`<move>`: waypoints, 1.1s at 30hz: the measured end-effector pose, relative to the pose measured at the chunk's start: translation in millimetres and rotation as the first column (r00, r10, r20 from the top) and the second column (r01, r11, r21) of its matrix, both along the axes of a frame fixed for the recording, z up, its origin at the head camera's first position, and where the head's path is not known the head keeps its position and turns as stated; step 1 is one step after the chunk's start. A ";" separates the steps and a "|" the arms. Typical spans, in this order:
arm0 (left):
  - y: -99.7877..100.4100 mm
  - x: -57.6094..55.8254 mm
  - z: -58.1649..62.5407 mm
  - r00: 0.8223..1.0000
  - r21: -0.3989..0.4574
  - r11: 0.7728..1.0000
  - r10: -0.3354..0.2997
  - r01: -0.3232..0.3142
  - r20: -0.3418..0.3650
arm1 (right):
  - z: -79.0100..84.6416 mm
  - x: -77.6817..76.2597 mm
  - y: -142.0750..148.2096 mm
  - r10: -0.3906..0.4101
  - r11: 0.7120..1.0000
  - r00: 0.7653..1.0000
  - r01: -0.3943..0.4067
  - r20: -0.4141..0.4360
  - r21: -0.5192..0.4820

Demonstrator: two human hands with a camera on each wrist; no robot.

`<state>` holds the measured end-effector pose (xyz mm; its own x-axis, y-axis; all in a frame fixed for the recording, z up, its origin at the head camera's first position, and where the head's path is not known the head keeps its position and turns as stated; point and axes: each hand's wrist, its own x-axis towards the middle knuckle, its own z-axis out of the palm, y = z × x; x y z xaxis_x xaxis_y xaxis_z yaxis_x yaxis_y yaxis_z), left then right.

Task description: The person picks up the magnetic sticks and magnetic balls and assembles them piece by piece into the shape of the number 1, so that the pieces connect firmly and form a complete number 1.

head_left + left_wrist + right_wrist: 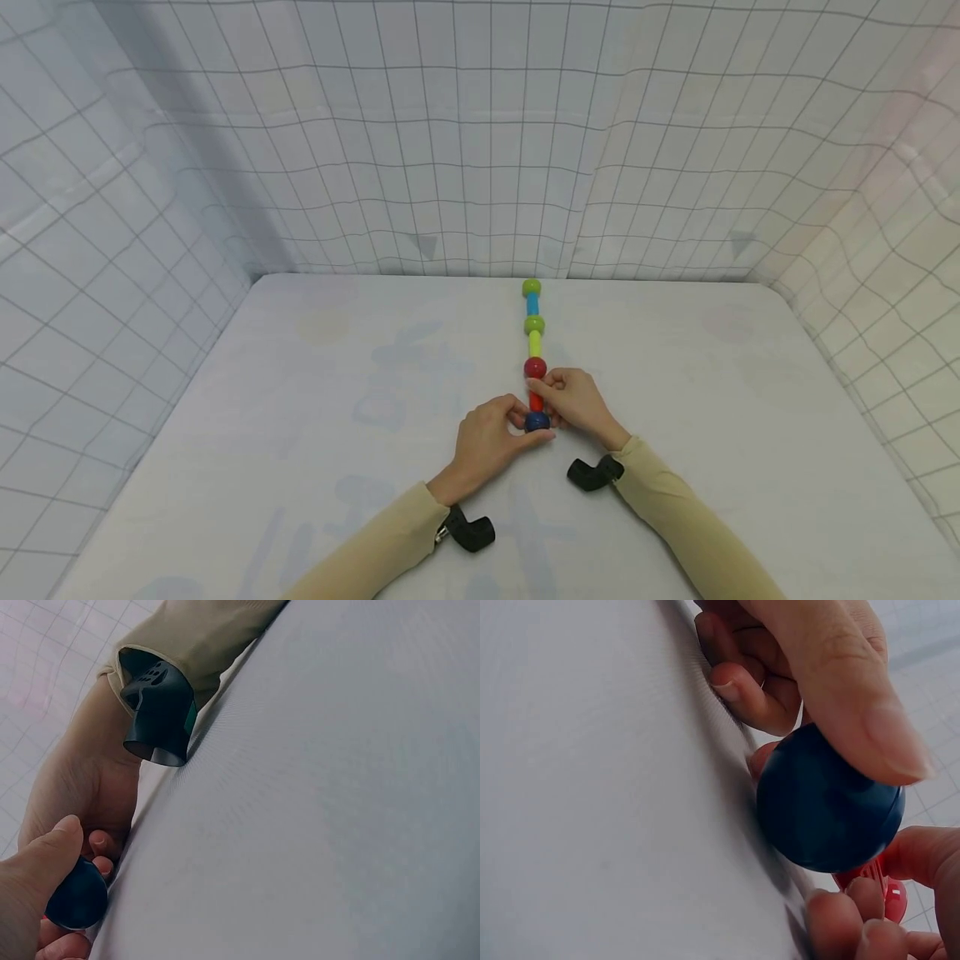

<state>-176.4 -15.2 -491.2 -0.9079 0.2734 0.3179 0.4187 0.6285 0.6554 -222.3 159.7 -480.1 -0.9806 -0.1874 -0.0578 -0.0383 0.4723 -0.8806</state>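
Observation:
A straight chain of coloured balls and rods lies on the white table, pointing away from me. At its near end, my left hand [483,435] holds a dark blue ball [537,422] between thumb and fingers; the right wrist view shows that thumb on the ball [825,806]. My right hand [583,404] pinches the red rod [536,401] just beyond it, partly covering it. A red ball [535,367] joins the rod's far end. Farther on come a yellow-green rod [535,344], a green ball [534,325], a light blue rod [532,304] and another green ball [532,287].
White cloth with a dark grid [465,150] hangs behind and at both sides of the white tabletop [337,375]. A black wrist camera [471,532] sits at the left sleeve, another black camera [595,473] at the right.

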 end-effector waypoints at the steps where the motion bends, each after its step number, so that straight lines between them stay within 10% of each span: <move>1: -0.3 0.0 0.0 1.000 -0.003 1.000 -0.001 0.001 -0.001 | 0.3 0.2 -0.4 0.000 1.000 1.000 0.000 -0.002 -0.002; 33: -4.6 -0.7 1.2 0.998 0.045 0.998 -0.046 0.045 0.034 | 1.6 1.9 -2.2 -0.012 0.999 1.000 0.012 0.003 0.035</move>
